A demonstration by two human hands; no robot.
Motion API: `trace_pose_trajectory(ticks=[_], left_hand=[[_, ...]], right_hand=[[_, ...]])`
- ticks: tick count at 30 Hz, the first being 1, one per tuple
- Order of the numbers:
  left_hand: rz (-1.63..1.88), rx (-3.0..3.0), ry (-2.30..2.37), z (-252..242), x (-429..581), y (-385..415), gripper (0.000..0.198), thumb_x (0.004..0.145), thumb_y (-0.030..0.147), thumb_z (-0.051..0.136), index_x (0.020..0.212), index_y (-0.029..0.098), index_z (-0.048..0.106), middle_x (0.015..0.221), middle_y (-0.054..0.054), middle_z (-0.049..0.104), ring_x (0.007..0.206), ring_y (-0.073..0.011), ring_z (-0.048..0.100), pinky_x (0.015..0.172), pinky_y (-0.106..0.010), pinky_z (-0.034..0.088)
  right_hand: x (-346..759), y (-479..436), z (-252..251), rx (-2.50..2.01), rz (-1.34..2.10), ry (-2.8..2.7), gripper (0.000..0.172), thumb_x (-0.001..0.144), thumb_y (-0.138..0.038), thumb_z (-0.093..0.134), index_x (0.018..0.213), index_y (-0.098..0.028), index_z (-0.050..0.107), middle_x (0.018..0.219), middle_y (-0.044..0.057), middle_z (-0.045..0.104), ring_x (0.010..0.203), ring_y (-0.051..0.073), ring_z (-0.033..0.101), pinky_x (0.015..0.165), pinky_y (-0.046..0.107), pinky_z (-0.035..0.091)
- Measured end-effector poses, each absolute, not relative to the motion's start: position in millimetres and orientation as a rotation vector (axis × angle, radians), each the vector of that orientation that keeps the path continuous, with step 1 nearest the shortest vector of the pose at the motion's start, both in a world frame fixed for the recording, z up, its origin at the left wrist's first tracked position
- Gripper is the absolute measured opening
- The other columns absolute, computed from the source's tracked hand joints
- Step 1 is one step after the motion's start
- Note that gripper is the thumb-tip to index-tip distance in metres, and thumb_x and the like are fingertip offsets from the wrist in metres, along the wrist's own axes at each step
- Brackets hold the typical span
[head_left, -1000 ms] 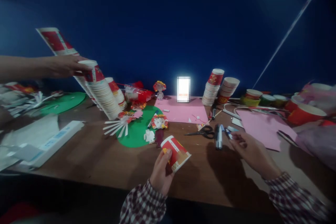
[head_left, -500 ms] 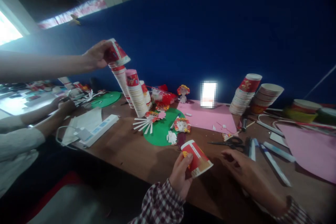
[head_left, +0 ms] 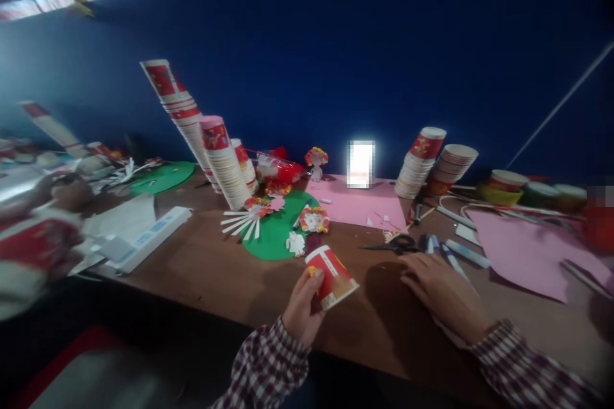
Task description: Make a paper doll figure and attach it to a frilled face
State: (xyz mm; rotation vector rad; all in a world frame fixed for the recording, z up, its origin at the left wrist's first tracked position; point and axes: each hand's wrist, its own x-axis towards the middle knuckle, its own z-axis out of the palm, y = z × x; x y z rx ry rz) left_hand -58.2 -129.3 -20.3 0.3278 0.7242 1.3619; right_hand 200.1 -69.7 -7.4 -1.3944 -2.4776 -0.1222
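Note:
My left hand (head_left: pixel 303 307) grips a red and white paper cup (head_left: pixel 332 276), tilted, above the front part of the brown table. My right hand (head_left: pixel 434 284) is palm down over the table with its fingers stretched out and nothing in it. Just beyond its fingers lie black scissors (head_left: pixel 401 243) and several markers (head_left: pixel 467 254). Past the cup, a green paper disc (head_left: pixel 261 246) carries cut paper pieces, a paper face with a frilled orange and red edge (head_left: pixel 314 220), and a cup cut into white strips (head_left: pixel 242 223).
Tall stacks of paper cups (head_left: pixel 223 163) lean at the back left, shorter stacks (head_left: pixel 419 163) at the back right. Pink sheets (head_left: pixel 378 204) lie beneath a bright screen. A white power strip (head_left: pixel 151 239) lies left. A co-worker's blurred hand (head_left: pixel 70 192) is at far left.
The co-worker's arm has drawn back from the tall cup stack at left, where a red cup now tops it. The view has turned right. My right hand has shifted toward the scissors.

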Motion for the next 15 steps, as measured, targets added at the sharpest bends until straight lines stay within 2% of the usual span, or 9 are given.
trace_pose_trajectory(ticks=[9,15], left_hand=[[1.351,0.316,0.673,-26,-59,-127,0.024,0.078,0.027,0.067,0.098,0.013,0.062,0.090,-0.008,0.068,0.078,-0.0163,0.065,0.074,-0.028,0.053],[1.396,0.229,0.671,-25,-59,-128,0.024,0.071,0.029,0.075,0.086,0.014,0.063,0.085,-0.006,0.069,0.081,-0.0178,0.065,0.085,-0.035,0.051]], right_hand=[[218,-66,-17,-1.380,-0.245,-2.519,0.024,0.089,-0.025,0.047,0.107,-0.017,0.061,0.102,0.009,0.066,0.096,0.024,0.058,0.085,0.039,0.047],[213,-38,-11,-1.481,-0.376,-2.542,0.032,0.085,-0.009,0.042,0.112,-0.013,0.059,0.107,0.012,0.066,0.098,0.026,0.058,0.083,0.039,0.046]])
